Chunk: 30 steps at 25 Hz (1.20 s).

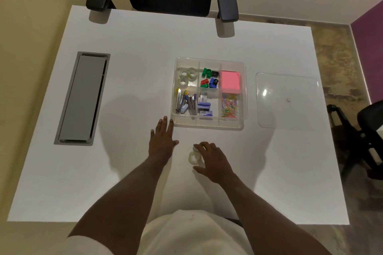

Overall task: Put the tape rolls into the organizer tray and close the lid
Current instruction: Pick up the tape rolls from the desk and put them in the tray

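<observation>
The right hand (213, 160) curls loosely around a clear tape roll (194, 158) on the bench (128, 33), fingers not yet closed on it. The left hand (163, 138) lies flat, fingers together, just beside the tray (209, 124). Three rolls (186, 75) fill the tray's far-left compartment. The lid (288, 99) lies right of the tray.

Clear glossy plastic forms the organizer tray (209, 124) and lid (288, 101); the white table (134, 47) looks smooth and matt.
</observation>
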Tool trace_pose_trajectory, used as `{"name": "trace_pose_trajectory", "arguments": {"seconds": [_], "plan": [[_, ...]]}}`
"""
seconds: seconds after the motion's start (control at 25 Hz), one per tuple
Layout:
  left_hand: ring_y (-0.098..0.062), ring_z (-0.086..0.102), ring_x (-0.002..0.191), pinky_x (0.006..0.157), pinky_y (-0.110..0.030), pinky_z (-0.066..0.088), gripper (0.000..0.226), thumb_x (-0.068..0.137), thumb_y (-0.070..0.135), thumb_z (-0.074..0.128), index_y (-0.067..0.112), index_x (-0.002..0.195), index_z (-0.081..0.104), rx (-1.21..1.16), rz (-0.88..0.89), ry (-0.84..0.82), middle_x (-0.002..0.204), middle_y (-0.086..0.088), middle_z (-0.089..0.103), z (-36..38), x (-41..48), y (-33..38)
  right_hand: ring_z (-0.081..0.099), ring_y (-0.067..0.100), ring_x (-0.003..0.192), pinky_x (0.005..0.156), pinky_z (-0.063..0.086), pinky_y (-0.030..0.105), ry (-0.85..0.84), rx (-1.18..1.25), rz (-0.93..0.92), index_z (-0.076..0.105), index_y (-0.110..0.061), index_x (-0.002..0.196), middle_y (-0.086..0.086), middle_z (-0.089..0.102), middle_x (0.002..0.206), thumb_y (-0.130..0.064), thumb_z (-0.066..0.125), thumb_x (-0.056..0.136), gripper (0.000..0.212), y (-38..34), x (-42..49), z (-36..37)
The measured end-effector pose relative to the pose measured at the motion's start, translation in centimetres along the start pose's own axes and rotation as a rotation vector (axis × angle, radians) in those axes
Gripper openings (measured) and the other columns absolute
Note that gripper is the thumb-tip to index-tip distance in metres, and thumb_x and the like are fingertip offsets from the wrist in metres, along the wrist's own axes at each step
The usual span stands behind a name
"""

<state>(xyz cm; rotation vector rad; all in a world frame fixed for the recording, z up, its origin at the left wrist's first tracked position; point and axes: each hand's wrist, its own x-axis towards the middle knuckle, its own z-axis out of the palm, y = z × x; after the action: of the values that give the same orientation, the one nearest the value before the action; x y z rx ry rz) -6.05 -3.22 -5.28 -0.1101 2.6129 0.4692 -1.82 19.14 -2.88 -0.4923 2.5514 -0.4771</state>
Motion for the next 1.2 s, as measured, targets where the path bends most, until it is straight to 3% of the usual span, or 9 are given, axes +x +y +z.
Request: {"name": "trace_pose_trajectory", "arguments": {"seconds": [0.08,0.28,0.56,0.76,1.04,1.2], "plan": [[-0.025,-0.008,0.158,0.128,-0.054,0.010,0.088,0.098,0.041,0.060,0.020,0.162,0.003,0.004,-0.004,-0.004,0.171,-0.005,-0.009,-0.2,0.0,0.1,0.049,0.024,0.119,0.098,0.046,0.036,0.009,-0.002,0.000,0.043,-0.026,0.144,0.001,0.049,0.140,-0.046,0.077,0.079,0.076,-0.5,-0.1,0.6],[-0.025,-0.009,0.158,0.127,-0.053,0.008,0.089,0.098,0.041,0.060,0.020,0.163,0.003,-0.006,-0.005,-0.006,0.171,-0.005,-0.009,-0.1,0.0,0.1,0.060,0.027,0.103,0.083,0.052,0.035,0.077,-0.111,-0.140,0.061,-0.017,0.126,0.008,0.060,0.123,-0.018,0.075,0.082,0.046,-1.4,0.8,0.9],[-0.026,-0.007,0.158,0.128,-0.054,0.008,0.091,0.097,0.041,0.062,0.021,0.162,0.002,-0.029,0.001,0.018,0.171,-0.005,-0.008,0.1,-0.1,0.2,0.059,0.026,0.113,0.095,0.050,0.038,0.293,-0.174,-0.205,0.057,-0.018,0.131,0.009,0.061,0.129,-0.032,0.078,0.082,0.056,-1.1,6.3,-5.1],[-0.026,-0.005,0.158,0.127,-0.056,0.014,0.090,0.097,0.041,0.062,0.021,0.162,0.004,-0.022,0.020,0.036,0.171,-0.006,-0.005,0.4,-0.1,-0.2,0.058,0.022,0.109,0.090,0.052,0.034,0.408,-0.139,-0.119,0.057,-0.017,0.131,0.009,0.059,0.126,-0.030,0.077,0.083,0.053,-1.0,13.4,-11.4],[-0.024,-0.009,0.157,0.128,-0.053,0.011,0.091,0.096,0.040,0.063,0.023,0.162,0.002,-0.040,0.012,0.050,0.170,-0.004,-0.009,1.4,0.2,-0.6,0.058,0.028,0.095,0.079,0.047,0.035,0.355,-0.050,0.000,0.057,-0.017,0.125,0.010,0.056,0.113,-0.023,0.076,0.082,0.047,-1.2,21.9,-15.7],[-0.020,-0.013,0.156,0.128,-0.049,0.000,0.088,0.099,0.040,0.058,0.026,0.161,-0.002,-0.086,0.001,0.052,0.167,0.001,-0.016,1.3,0.3,-0.5,0.056,0.030,0.106,0.092,0.041,0.041,0.275,-0.272,0.068,0.058,-0.017,0.120,0.008,0.065,0.108,-0.038,0.071,0.084,0.044,-1.4,24.9,-15.9]]}}
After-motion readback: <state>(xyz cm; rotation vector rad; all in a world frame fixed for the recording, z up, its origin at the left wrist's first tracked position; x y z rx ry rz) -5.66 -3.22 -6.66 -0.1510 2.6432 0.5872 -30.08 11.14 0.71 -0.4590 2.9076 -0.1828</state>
